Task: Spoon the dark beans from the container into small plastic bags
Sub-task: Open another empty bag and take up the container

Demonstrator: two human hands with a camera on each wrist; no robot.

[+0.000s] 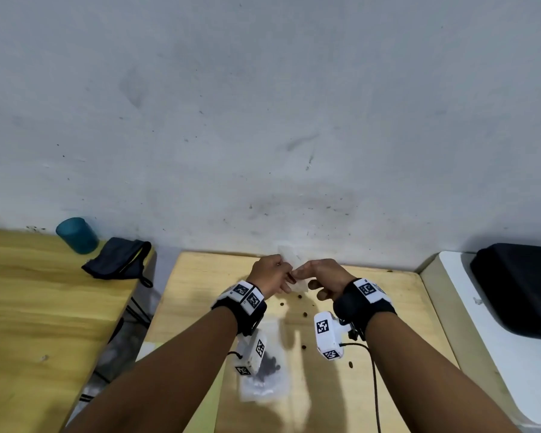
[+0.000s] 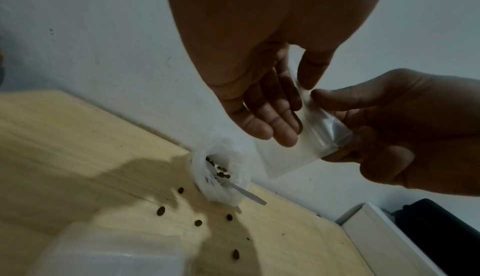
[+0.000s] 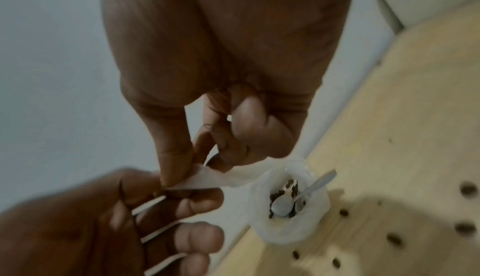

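Note:
Above the table's far edge, both hands hold one small clear plastic bag (image 1: 289, 257). My left hand (image 1: 282, 270) pinches the bag (image 2: 291, 153) between thumb and fingers. My right hand (image 1: 298, 274) grips its other side, thumb on top; in the right wrist view that hand (image 3: 192, 171) pinches the bag's edge (image 3: 223, 177). Below them by the wall stands a white translucent container (image 2: 207, 188) of dark beans, a spoon (image 3: 281, 206) resting inside. Nearer me on the table lies a bag filled with beans (image 1: 264, 375).
Loose beans (image 1: 303, 314) lie scattered on the wooden table (image 1: 200, 276). A second table on the left carries a blue cup (image 1: 75, 235) and a dark pouch (image 1: 116, 257), with a gap between the tables. On the right, a white surface (image 1: 469, 307) bears a black object (image 1: 519, 285).

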